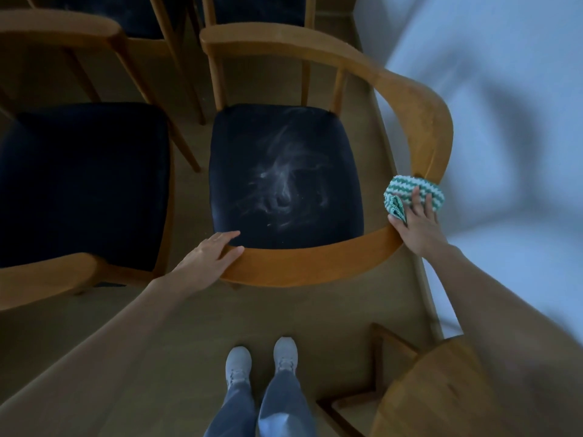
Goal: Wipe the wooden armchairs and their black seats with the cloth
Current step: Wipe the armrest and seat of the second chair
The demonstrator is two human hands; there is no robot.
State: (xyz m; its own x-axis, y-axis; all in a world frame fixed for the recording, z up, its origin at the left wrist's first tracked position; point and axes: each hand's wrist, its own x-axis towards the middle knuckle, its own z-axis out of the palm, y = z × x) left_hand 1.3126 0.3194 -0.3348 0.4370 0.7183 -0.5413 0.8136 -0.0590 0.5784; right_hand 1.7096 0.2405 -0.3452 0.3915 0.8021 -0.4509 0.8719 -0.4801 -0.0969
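A: One cloth [419, 187], soft and light: location, hold?
B: Wrapped over front end of armrest [432, 130], long axis crosswise; gripped by right hand [416, 228]. Probably best taken at the bunched middle.
A: And left hand [208, 255]?
B: Flat, fingers straight, resting on front rail [315, 263], beside dusty black seat [284, 175].

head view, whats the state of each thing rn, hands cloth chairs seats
left hand, resting on the front left corner of the middle armchair
right hand, holding the cloth against the right-hand armrest
cloth, bunched, wrapped over the armrest's front end
middle seat, streaked with whitish dust
left seat, dark, no streaks visible
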